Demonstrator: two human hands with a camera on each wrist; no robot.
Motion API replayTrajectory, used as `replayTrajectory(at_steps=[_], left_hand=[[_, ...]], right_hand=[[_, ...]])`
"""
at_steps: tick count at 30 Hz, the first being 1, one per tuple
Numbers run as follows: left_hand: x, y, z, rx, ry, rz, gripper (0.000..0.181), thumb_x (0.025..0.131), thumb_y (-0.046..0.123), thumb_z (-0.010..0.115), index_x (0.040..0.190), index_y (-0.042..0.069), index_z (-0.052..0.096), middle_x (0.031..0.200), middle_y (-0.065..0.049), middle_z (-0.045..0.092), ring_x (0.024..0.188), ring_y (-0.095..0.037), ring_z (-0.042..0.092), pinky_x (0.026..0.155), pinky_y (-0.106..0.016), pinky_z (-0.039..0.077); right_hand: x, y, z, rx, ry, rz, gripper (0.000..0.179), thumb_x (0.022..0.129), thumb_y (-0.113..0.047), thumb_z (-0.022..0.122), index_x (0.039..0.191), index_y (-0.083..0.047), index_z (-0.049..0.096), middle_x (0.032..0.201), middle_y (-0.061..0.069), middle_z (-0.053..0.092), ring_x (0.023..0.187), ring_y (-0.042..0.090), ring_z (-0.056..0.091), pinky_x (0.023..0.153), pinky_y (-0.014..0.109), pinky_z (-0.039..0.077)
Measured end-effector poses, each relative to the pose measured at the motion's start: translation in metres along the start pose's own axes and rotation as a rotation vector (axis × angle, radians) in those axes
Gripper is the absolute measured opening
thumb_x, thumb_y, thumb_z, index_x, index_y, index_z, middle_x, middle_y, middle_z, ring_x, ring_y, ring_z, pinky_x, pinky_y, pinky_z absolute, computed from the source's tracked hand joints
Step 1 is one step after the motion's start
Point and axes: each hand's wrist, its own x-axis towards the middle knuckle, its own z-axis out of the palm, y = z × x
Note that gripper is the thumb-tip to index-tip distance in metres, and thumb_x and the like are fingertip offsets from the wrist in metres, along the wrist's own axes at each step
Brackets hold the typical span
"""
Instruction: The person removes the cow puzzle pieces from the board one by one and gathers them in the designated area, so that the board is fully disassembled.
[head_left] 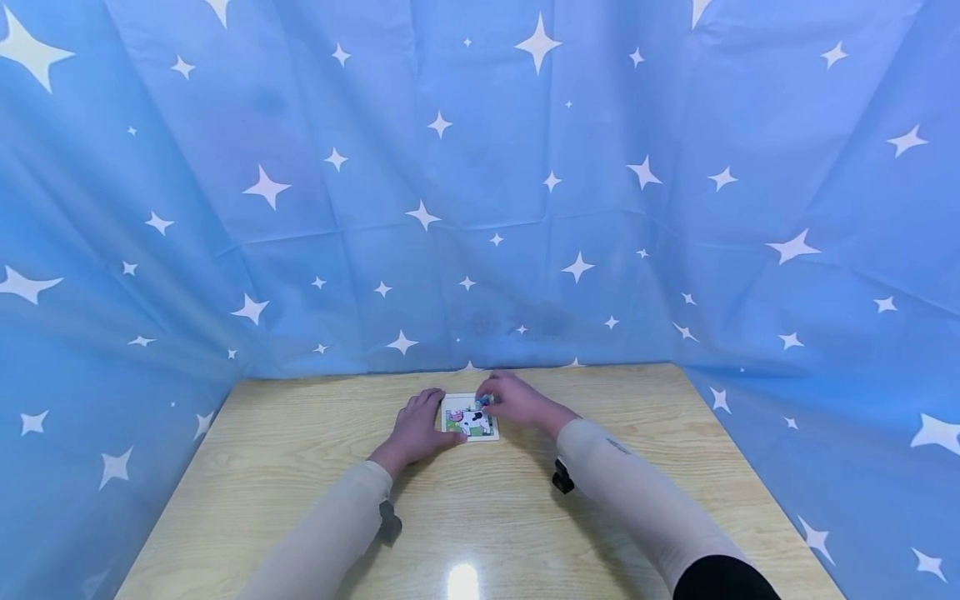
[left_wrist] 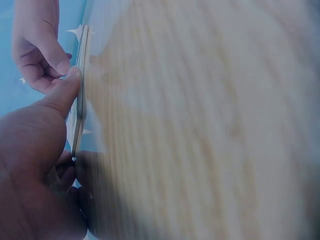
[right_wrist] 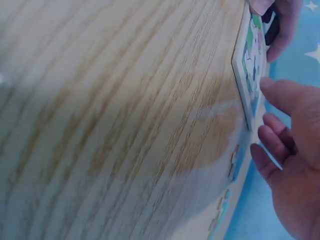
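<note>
A small flat jigsaw puzzle board [head_left: 472, 440] with a pale frame and a picture of a black-and-white cow lies near the table's far edge. My left hand [head_left: 416, 427] grips it, thumb at the front edge and fingers round the left side. In the left wrist view the board [left_wrist: 80, 107] shows only edge-on beside that thumb. Over the board's upper right corner, my right hand [head_left: 519, 398] pinches a small bluish puzzle piece [head_left: 483, 402], mostly hidden by the fingers. The right wrist view shows its thumb close to the picture and the other fingers loosely curled.
The light wooden table [head_left: 465, 500] ends just behind the board, where a blue curtain [head_left: 480, 300] with white stars hangs. In the right wrist view, small flat coloured bits [right_wrist: 233, 162] appear beyond the board; what they are is unclear.
</note>
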Motion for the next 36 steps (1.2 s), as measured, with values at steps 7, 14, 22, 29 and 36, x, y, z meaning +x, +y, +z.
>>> replayTrajectory(at_steps=[7,14,22,29,36], left_hand=[[0.0046,-0.0105,0.0083,-0.013,0.027,0.013,0.105,0.088,0.060,0.089,0.165,0.003,0.047,0.169,-0.017,0.046,0.154,-0.043,0.041,0.124,-0.068,0.033],[0.0049,-0.0103,0.0082,-0.006,0.016,0.004,0.105,0.088,0.061,0.089,0.165,0.003,0.047,0.169,-0.016,0.045,0.154,-0.044,0.040,0.125,-0.068,0.032],[0.0042,-0.0088,0.0077,-0.008,0.011,-0.004,0.105,0.088,0.061,0.089,0.165,0.003,0.047,0.170,-0.016,0.045,0.154,-0.043,0.040,0.126,-0.068,0.031],[0.0037,-0.0068,0.0057,-0.012,0.002,-0.014,0.105,0.088,0.061,0.089,0.166,0.003,0.046,0.170,-0.016,0.044,0.155,-0.042,0.039,0.127,-0.066,0.030],[0.0036,-0.0073,0.0053,-0.013,0.006,-0.015,0.106,0.088,0.061,0.089,0.166,0.003,0.046,0.171,-0.015,0.044,0.156,-0.042,0.039,0.127,-0.065,0.030]], right_hand=[[0.0054,-0.0036,-0.0007,-0.004,-0.053,-0.013,0.024,0.105,-0.009,0.077,0.128,-0.005,0.078,0.116,0.012,0.064,0.101,0.024,0.059,0.090,0.041,0.054],[0.0084,-0.0025,-0.0032,-0.009,-0.096,-0.023,0.021,0.105,-0.008,0.076,0.126,-0.006,0.079,0.115,0.012,0.063,0.098,0.021,0.056,0.088,0.039,0.053],[0.0094,-0.0006,-0.0020,0.000,-0.100,-0.012,0.021,0.104,-0.007,0.077,0.125,-0.005,0.080,0.117,0.012,0.064,0.103,0.025,0.060,0.091,0.041,0.054],[0.0101,0.0010,-0.0027,0.021,-0.100,0.005,0.019,0.104,-0.008,0.079,0.122,-0.008,0.082,0.116,0.009,0.063,0.102,0.023,0.060,0.090,0.039,0.055],[0.0108,-0.0025,-0.0044,0.028,-0.113,0.012,0.018,0.104,-0.007,0.077,0.122,-0.007,0.081,0.119,0.013,0.063,0.103,0.027,0.060,0.089,0.042,0.054]])
